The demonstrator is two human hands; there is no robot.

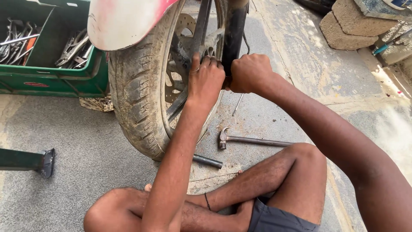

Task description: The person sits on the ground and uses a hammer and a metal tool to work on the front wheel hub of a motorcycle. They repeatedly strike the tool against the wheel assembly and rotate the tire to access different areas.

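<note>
**Both hands closed at the hub of a motorcycle front wheel**

The dusty black motorcycle front wheel with a worn rubber tyre (137,86) stands upright on the grey concrete ground (77,141), its plane running away from the camera, tread edge facing the viewer. Beside it the black metal fork leg (234,34) rises nearly vertical, its long axis leaning slightly to the top of the frame.

The left hand (206,79) is curled at the hub, fingers wrapped over the spokes next to the fork leg. The right hand (249,73) is clenched in a fist against the lower fork leg; what it grips is hidden by the fingers. The two hands almost touch.

A red and white mudguard (124,21) overhangs the tyre. On the ground to the right lies a steel claw hammer (253,140), handle pointing right. A green plastic crate of hand tools (51,64) sits behind the wheel at left.
</note>
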